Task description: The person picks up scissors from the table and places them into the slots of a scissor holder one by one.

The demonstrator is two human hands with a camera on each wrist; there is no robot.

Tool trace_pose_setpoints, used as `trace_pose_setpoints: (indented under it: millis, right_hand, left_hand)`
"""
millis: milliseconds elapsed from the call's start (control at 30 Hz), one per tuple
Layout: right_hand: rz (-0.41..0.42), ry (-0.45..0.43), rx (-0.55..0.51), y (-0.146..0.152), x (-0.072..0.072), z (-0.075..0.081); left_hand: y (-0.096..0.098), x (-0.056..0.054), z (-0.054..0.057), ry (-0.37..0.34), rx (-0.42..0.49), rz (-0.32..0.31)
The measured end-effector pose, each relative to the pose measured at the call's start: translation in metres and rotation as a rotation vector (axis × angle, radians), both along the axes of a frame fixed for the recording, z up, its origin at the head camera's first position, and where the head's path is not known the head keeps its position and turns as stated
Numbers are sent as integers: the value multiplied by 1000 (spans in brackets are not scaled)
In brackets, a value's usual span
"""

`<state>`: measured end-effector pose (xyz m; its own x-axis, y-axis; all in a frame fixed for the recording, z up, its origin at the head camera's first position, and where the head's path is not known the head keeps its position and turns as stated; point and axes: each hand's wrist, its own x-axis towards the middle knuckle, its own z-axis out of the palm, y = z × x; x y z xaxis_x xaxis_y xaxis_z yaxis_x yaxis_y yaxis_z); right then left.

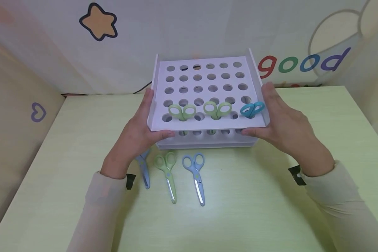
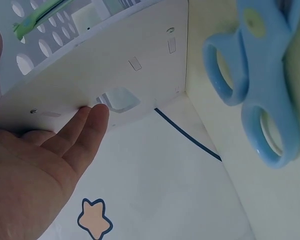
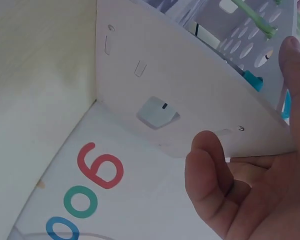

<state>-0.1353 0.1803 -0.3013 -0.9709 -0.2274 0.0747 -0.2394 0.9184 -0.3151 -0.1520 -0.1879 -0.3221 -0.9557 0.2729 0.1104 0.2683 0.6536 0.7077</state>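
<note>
A white scissors rack [image 1: 192,125] with rows of round holes stands at the back of the table. My left hand [image 1: 135,127] grips its left side, thumb along the front edge and fingers on the side panel [image 2: 145,75]. On the right side my right hand [image 1: 289,126] holds it likewise, fingers curled by the other side panel [image 3: 135,85]. Two pairs of green scissors [image 1: 182,114] and one teal pair [image 1: 251,110] sit handles-up in the front row of holes. Their blades pass down inside the rack.
Before the rack lie blue scissors [image 1: 196,172], green scissors [image 1: 168,172] and another blue pair [image 1: 143,167] partly hidden by my left wrist. Behind rises a pale wall with a star [image 1: 99,22] and coloured letters. A dark cable [image 1: 142,87] runs along the table's back edge.
</note>
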Motion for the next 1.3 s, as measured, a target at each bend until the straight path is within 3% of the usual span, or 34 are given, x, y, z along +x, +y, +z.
trace_pose_setpoints:
  millis: [267, 467, 667, 967, 1167, 1300]
  right_hand:
    - [0, 17, 119, 0, 2, 2]
    - [12, 35, 124, 1, 3, 1]
    - [-3, -14, 117, 0, 2, 3]
    - [-11, -30, 91, -2, 1, 3]
    - [-1, -22, 76, -2, 1, 1]
    - [4, -13, 71, -1, 1, 1]
  left_hand:
    - [-5, 2, 3, 6, -18, -29]
    - [-14, 6, 6, -24, -32, -47]
    - [-24, 9, 2, -50, 28, -40]
    - [-58, 24, -12, -87, 213, 6]
    - [-75, 36, -25, -210, 225, 109]
    - [-81, 39, -29, -242, 229, 127]
